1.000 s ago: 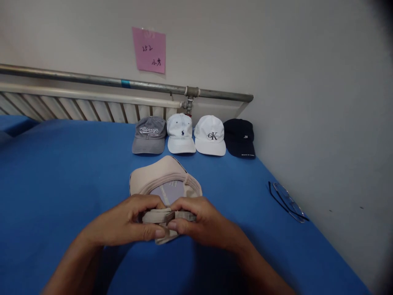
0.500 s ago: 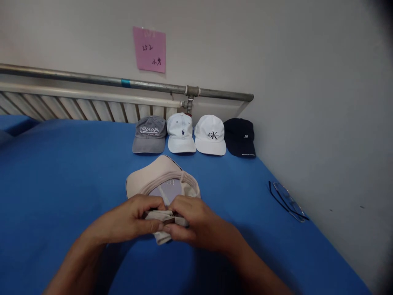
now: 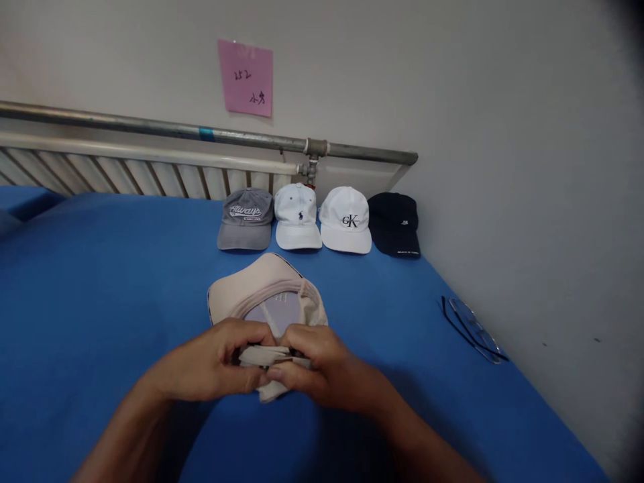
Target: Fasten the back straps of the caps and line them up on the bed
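Note:
A pale beige baseball cap point(image 3: 254, 282) is held upside down just above the blue sheet, its brim pointing away to the upper left and its inside showing. My left hand point(image 3: 216, 359) pinches the back strap from the left. From the right, my right hand point(image 3: 319, 362) is closed on the same strap, thumbs of both hands nearly meeting. Between the fingers the strap and its buckle are partly hidden. A loose strap end hangs below the thumbs.
Along the back stand a grey cap point(image 3: 245, 221), a pale blue cap point(image 3: 297, 218), a white cap point(image 3: 345, 221) and a black cap point(image 3: 395, 225). Eyeglasses point(image 3: 473, 329) lie by the right wall. A radiator point(image 3: 151, 176) and pipe point(image 3: 261, 141) run behind; a pink note point(image 3: 246, 79) hangs above.
The fingers have shifted slightly on the strap, and the buckle shows less now. The cap has hardly moved; the view has shifted a little.

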Available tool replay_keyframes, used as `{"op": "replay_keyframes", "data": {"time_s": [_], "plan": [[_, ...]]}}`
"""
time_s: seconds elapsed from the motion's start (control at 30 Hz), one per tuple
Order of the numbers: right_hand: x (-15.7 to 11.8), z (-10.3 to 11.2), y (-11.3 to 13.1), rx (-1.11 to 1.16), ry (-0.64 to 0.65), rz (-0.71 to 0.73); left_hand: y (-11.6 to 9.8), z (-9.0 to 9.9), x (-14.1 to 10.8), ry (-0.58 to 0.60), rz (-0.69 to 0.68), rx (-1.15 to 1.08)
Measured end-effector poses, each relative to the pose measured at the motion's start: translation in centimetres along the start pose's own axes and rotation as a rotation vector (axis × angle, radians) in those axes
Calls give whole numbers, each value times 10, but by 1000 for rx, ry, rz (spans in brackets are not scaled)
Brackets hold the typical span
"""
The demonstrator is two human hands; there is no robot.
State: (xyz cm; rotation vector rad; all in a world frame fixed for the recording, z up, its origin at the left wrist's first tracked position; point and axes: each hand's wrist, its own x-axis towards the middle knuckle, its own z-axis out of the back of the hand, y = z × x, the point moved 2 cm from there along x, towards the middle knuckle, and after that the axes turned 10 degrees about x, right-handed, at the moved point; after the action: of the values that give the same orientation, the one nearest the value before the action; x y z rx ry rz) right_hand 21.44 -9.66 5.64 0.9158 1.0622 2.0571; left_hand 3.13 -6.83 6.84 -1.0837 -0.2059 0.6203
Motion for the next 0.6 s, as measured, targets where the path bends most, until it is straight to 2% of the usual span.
{"op": "replay_keyframes", "data": {"time_s": [0.27, 0.37, 0.5, 0.6], "plan": [[1, 0, -2, 184, 12, -116, 0, -2, 1, 0, -15, -27], [1, -1, -2, 167, 10, -114, -1, 0, 2, -2, -35, -46], [0, 0, -3, 60, -64, -57, 5, 2, 2, -33, 3, -92], [-1, 1, -2, -39, -139, 102, 12, 2, 2, -47, 28, -136]]}}
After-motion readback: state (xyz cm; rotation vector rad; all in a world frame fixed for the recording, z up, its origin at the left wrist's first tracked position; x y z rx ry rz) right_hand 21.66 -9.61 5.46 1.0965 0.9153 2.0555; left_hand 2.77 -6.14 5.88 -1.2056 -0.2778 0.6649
